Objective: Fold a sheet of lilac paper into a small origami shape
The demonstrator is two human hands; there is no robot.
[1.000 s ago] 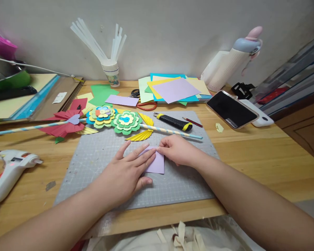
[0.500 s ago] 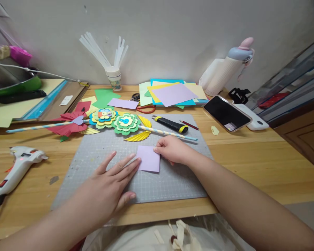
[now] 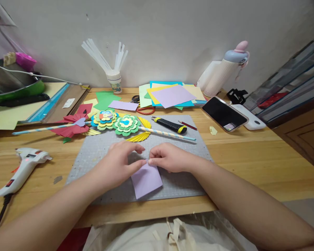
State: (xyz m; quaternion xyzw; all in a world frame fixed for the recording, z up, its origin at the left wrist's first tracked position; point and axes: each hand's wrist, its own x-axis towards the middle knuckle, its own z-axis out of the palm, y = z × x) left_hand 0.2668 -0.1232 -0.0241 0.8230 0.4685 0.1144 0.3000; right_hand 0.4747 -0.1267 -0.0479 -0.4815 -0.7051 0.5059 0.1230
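Note:
A square of light purple paper (image 3: 147,181) hangs from my fingers, slightly tilted, over the near part of the grey cutting mat (image 3: 102,188). With thumb and bent fingers, my right hand (image 3: 170,157) pinches its top edge. My left hand (image 3: 122,158) is at the upper left of the sheet, its thumb at the top edge and its fingers curved with a gap from the thumb. Just beyond the hands lies a striped paper stick (image 3: 170,132) with layered paper flowers (image 3: 126,123), yellow pleated leaves (image 3: 142,135) and a red paper flower (image 3: 72,127).
A white glue gun (image 3: 28,167) lies at left. Behind the mat are a black-and-yellow utility knife (image 3: 170,124), a pencil (image 3: 187,125), red-handled scissors (image 3: 146,110) and stacked coloured paper (image 3: 175,96). A phone (image 3: 223,113) and a bottle (image 3: 222,73) are at right; a paper cup (image 3: 114,82) holds white sticks.
The purple paper has come nearer to me and turned at an angle. My left hand has risen from lying flat to the paper's top edge, close to my right hand.

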